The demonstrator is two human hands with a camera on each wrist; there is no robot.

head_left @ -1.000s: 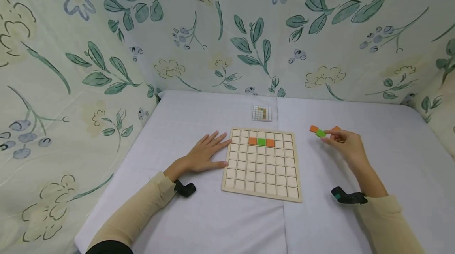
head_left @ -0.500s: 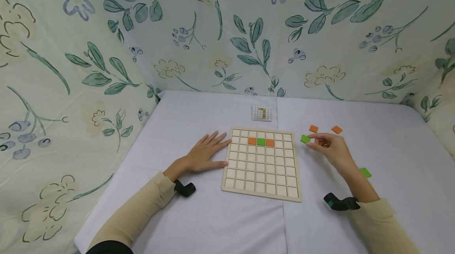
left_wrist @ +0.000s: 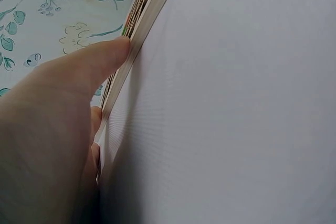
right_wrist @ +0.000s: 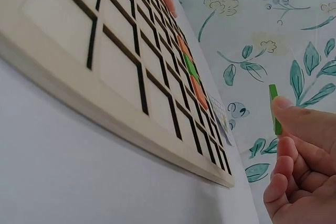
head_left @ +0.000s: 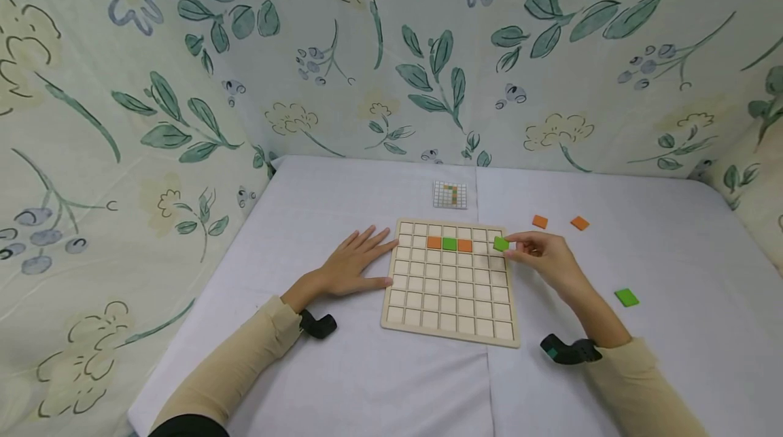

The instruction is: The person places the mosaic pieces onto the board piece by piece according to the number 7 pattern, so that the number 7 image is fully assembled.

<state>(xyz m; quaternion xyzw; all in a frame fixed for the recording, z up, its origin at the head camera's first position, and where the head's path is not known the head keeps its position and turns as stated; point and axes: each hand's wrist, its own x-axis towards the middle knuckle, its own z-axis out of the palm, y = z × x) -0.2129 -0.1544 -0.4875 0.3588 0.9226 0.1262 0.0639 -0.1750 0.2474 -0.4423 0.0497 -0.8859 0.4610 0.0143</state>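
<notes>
A wooden grid board (head_left: 449,287) lies on the white cloth in front of me. In its second row from the far side sit an orange tile (head_left: 434,242), a green tile (head_left: 449,244) and another orange tile (head_left: 465,246), side by side. My right hand (head_left: 546,257) pinches a green square tile (right_wrist: 275,109) between thumb and fingers, raised over the board's right edge. My left hand (head_left: 353,266) lies spread out flat at the board's left side, thumb and fingertips touching its edge; the left wrist view shows the thumb (left_wrist: 107,56) against the wooden rim.
Two loose orange tiles, one nearer (head_left: 540,221) and one farther right (head_left: 580,223), lie right of the board. A loose green tile (head_left: 627,298) rests beside my right forearm. Behind the board is a small printed grid card (head_left: 450,195). Floral cloth (head_left: 379,49) hangs behind the table.
My right hand has moved left with the green tile, from beside the loose orange tiles to the board's right edge. The loose green tile has come into view. My left hand stays put.
</notes>
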